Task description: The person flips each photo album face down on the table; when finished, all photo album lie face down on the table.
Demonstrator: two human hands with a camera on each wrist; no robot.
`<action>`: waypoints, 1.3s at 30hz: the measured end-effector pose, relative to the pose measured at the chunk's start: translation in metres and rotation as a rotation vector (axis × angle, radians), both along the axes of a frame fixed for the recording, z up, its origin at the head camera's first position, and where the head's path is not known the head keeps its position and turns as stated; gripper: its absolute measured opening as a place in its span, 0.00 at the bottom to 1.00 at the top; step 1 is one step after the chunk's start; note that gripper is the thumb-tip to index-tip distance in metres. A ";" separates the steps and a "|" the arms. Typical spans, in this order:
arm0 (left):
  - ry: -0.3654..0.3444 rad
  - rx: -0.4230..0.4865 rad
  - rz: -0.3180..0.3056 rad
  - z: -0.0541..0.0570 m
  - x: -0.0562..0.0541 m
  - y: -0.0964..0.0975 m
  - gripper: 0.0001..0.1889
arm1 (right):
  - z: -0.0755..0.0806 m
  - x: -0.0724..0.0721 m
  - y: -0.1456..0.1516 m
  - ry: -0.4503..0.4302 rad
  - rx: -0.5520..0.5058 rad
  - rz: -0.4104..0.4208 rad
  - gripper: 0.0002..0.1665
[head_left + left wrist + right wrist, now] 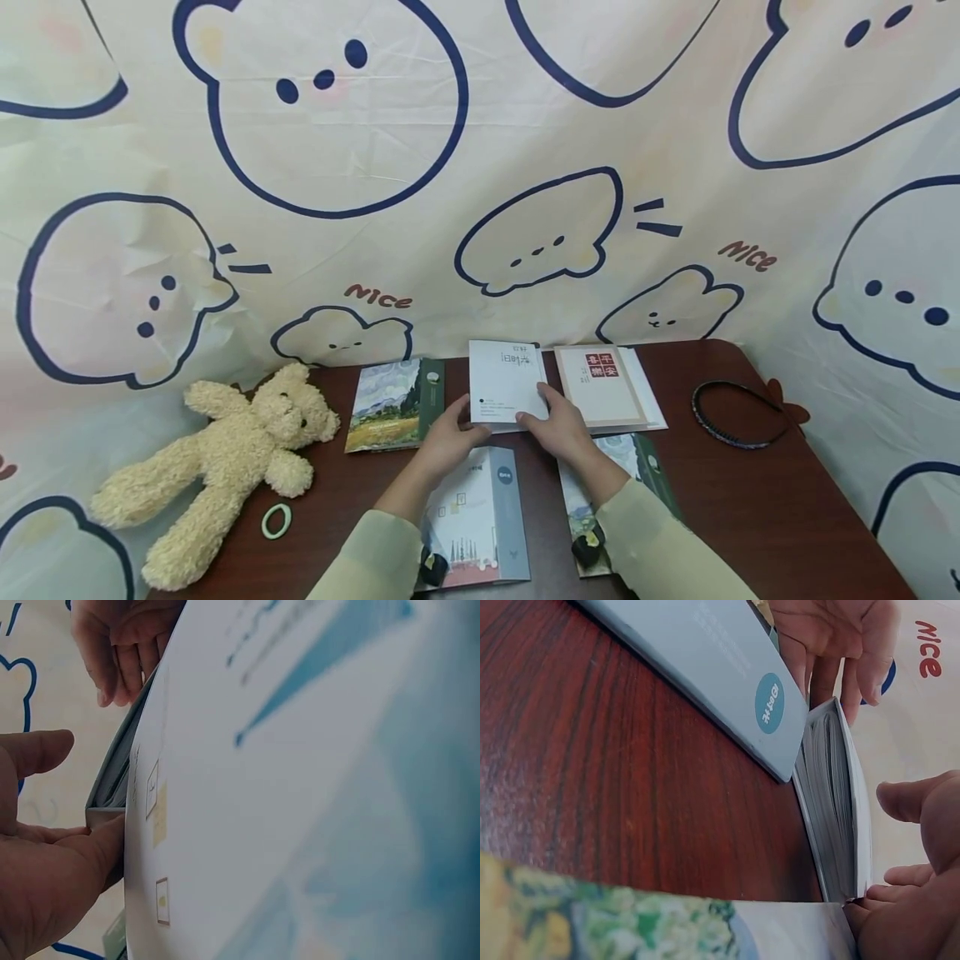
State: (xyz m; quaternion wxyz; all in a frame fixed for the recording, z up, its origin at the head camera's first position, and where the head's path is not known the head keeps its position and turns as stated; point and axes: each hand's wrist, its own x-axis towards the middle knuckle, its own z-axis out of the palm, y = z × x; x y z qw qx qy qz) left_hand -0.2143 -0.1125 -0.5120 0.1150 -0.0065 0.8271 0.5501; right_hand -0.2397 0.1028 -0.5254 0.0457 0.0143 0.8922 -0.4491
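Note:
A white book [506,379] with grey lettering lies at the back of the table, between my hands. My left hand [452,433] touches its near left corner; in the left wrist view that hand's thumb stands off the cover, with the fingers at the edge. At the near right corner, my right hand [558,425] has its fingers against the book's side; its thumb is raised from the cover in the right wrist view. Page edges of the book [836,802] show there. Nearer me lies a white book with a blue-grey spine [476,517], partly under my left forearm.
Landscape-painted books lie at the back left [393,404] and under my right forearm [637,475]. A beige book with red squares [600,387] overlaps a white one. A teddy bear [240,467], green ring [277,521] and black headband [738,414] lie around the table [780,500].

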 end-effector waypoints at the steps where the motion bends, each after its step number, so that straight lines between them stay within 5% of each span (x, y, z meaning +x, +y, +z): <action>1: 0.000 -0.003 0.000 -0.001 0.000 0.000 0.41 | -0.001 -0.001 0.000 0.003 -0.001 -0.002 0.47; 26: -0.032 0.082 0.074 -0.003 -0.003 -0.013 0.39 | -0.002 -0.002 -0.008 0.030 0.048 0.071 0.44; 39: 0.009 0.061 0.132 0.004 0.005 -0.024 0.35 | -0.003 0.000 -0.018 0.022 -0.047 0.039 0.42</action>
